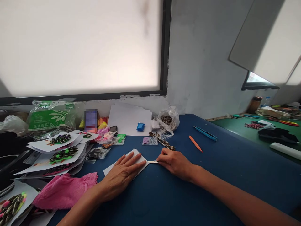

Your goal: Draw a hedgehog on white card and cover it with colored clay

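My left hand lies flat with its fingers stretched over a piece of white paper, pressing it to the blue table. The paper appears folded. In my right hand, the fingers are pinched around a slim, silvery knife blade. Its tip meets the paper's right corner, and my fingers hide the rest of it. Just beyond the right hand are striped sunflower seeds and a small bag of purple clay.
On the left, sheets with seed-and-clay pictures are stacked near a pink cloth. White sheets carry a blue clay packet at the back, beside a bag of seeds. An orange pen and blue tweezers lie right.
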A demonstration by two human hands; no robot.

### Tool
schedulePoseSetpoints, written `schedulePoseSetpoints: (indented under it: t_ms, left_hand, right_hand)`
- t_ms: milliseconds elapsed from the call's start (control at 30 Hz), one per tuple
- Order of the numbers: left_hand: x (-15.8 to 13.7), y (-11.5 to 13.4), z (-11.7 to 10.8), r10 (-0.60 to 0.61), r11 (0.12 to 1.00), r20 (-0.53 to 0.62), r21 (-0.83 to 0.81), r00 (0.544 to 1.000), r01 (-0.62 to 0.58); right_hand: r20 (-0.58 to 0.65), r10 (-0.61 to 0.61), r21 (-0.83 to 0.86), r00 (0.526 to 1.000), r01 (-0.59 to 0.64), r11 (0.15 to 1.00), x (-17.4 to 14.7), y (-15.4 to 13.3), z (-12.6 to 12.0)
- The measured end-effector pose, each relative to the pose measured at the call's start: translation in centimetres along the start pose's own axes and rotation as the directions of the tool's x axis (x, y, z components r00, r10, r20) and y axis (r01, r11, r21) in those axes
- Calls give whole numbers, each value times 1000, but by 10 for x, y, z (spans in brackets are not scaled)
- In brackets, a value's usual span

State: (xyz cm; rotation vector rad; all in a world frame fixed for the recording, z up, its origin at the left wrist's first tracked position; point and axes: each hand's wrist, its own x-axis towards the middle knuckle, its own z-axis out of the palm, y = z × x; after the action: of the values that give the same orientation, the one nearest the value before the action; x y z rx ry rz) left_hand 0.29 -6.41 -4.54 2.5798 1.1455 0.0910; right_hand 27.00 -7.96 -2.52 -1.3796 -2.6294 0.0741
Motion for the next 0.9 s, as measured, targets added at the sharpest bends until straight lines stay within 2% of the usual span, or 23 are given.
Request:
schedulePoseSetpoints:
  t_ms: [200,567,900]
  left_hand:
    - [1,0,0,6,1000,-10,-2,1000,-6]
    - [2,-5,-7,34,995,65,-97,997,-28]
    - [2,-11,-5,72,988,28,-141,997,-67]
  right_hand:
    - [-18,13,-41,1000,-14,999,-4,-5,2]
    - [-25,17,-13,1000,-18,1000,-4,-9,2]
    - [-20,-4,-11,1000,4,1000,-4,-16,1]
